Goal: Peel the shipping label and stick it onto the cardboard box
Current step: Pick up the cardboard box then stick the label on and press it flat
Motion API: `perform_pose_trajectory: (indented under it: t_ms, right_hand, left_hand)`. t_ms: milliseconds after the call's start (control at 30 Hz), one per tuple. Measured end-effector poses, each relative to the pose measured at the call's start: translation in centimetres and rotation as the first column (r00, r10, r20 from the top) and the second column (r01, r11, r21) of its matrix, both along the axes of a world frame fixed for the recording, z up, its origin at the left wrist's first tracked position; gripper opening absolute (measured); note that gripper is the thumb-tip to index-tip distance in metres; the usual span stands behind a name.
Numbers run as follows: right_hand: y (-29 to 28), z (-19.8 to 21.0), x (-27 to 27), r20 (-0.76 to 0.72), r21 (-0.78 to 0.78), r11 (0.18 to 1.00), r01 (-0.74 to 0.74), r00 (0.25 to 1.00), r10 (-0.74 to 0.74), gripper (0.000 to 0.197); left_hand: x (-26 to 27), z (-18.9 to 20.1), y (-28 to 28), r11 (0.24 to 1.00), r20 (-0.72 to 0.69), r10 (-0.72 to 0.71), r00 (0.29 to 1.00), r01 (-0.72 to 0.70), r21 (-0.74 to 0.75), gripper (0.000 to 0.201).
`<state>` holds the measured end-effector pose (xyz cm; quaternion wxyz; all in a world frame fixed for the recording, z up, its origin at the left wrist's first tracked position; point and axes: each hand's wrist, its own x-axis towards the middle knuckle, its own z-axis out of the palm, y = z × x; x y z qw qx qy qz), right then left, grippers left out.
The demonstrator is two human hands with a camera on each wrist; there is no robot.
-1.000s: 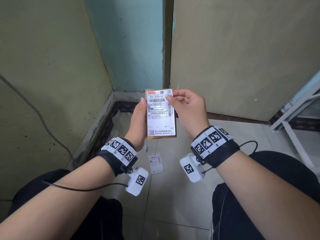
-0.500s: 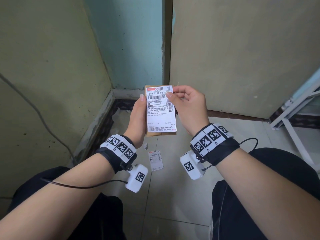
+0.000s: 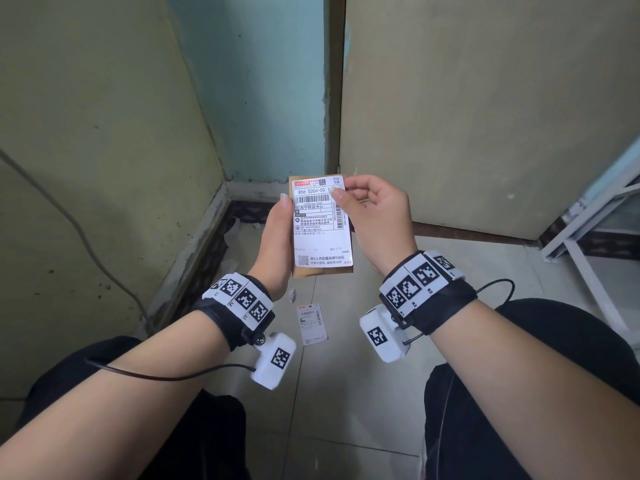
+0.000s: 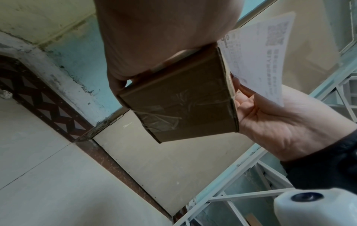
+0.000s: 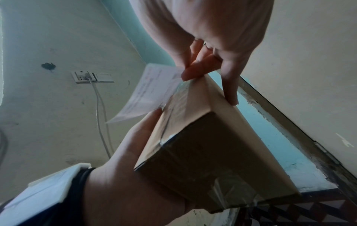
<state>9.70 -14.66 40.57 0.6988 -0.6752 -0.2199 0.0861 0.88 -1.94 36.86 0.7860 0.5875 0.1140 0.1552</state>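
Note:
A small brown cardboard box (image 3: 323,271) stands upright in front of me, and my left hand (image 3: 277,237) grips it by its left side. A white shipping label (image 3: 320,233) with barcodes covers its front. My right hand (image 3: 377,209) pinches the label's top right corner between thumb and fingers. In the left wrist view the label (image 4: 260,53) curves away from the box (image 4: 183,99), loose along its lower part. The right wrist view shows the right hand's fingertips (image 5: 201,68) at the box's (image 5: 203,152) top edge and the label (image 5: 150,94) flapping free.
A printed paper slip (image 3: 312,323) and a small paper scrap (image 3: 292,295) lie on the tiled floor below the hands. Walls meet in a corner just behind the box. A white metal frame (image 3: 588,237) stands at the right. A cable (image 3: 69,230) runs down the left wall.
Both hands have lifted the box and label slightly. The grips are the same.

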Motion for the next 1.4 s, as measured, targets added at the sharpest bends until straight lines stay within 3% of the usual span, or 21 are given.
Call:
perform_pose_trajectory:
  t_ms: [900, 1100, 1400]
  right_hand:
    - [0.0, -0.3, -0.1, 0.041, -0.052, 0.998, 0.027, 0.999, -0.025, 0.019]
    - [-0.2, 0.1, -0.2, 0.039, -0.049, 0.998, 0.026, 0.999, -0.024, 0.021]
    - [-0.1, -0.1, -0.3, 0.047, -0.057, 0.998, 0.031, 0.998, -0.028, 0.022]
  left_hand:
    - [0.2, -0.5, 0.1, 1.000, -0.022, -0.023, 0.999, 0.023, -0.016, 0.082]
    - [1.0, -1.2, 0.6, 0.999, 0.008, 0.038, 0.999, -0.038, 0.032, 0.070]
    - [1.8, -2.5, 1.7, 0.997, -0.021, 0.076, 0.997, -0.076, 0.011, 0.067]
